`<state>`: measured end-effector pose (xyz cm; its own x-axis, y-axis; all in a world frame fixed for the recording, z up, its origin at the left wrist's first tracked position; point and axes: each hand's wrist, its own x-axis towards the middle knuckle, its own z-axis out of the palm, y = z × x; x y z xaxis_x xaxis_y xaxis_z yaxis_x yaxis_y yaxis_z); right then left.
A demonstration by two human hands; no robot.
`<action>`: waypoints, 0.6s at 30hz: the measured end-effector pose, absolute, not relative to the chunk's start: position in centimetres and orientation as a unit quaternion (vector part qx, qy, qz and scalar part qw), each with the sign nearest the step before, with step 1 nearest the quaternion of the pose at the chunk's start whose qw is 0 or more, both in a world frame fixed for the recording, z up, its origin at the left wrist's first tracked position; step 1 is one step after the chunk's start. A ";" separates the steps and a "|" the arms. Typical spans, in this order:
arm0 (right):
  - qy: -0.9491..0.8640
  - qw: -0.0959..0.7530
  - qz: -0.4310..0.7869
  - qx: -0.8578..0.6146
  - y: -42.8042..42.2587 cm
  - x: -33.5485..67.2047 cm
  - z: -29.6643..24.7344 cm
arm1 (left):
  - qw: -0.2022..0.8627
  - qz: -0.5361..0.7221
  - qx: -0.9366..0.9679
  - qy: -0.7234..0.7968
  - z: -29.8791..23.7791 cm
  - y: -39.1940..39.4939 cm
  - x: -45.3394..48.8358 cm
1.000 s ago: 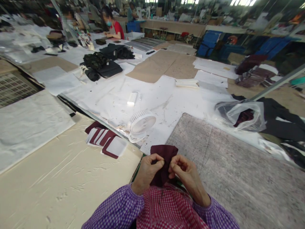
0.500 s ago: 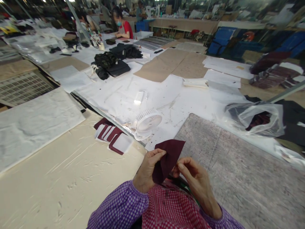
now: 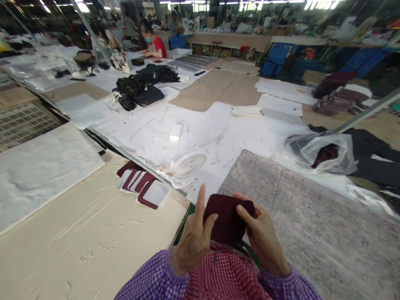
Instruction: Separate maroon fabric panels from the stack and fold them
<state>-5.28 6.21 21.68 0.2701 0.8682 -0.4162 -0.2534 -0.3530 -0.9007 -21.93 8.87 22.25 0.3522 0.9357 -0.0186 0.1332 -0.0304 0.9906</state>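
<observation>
A dark maroon fabric piece [image 3: 226, 218] with rounded corners is held up in front of my apron. My right hand [image 3: 261, 233] grips its right side, thumb on the near face and fingers behind. At the left edge is my left hand [image 3: 193, 237], its thumb lying over the cloth and its index finger pointing straight up; the other fingers are mostly hidden. Left of my hands, several maroon pieces with white panels [image 3: 142, 183] lie overlapped on the cream-covered table [image 3: 93, 233].
A small white fan [image 3: 189, 164] stands on the white-covered table beyond my hands. To the right lie a mottled grey board [image 3: 312, 221] and a clear plastic bag [image 3: 343, 156] with maroon cloth inside. Dark garments [image 3: 140, 89] are piled farther back, near a person in red [image 3: 159, 46].
The fabric piece has turned from a pointed, folded shape to a flatter face. My right hand has moved onto its right edge, and my left index finger has lifted straight.
</observation>
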 end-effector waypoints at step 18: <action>-0.407 0.438 0.345 -0.724 5.3 -6.4 20.7 | 0.466 0.355 0.600 0.545 20.3 9.1 -21.3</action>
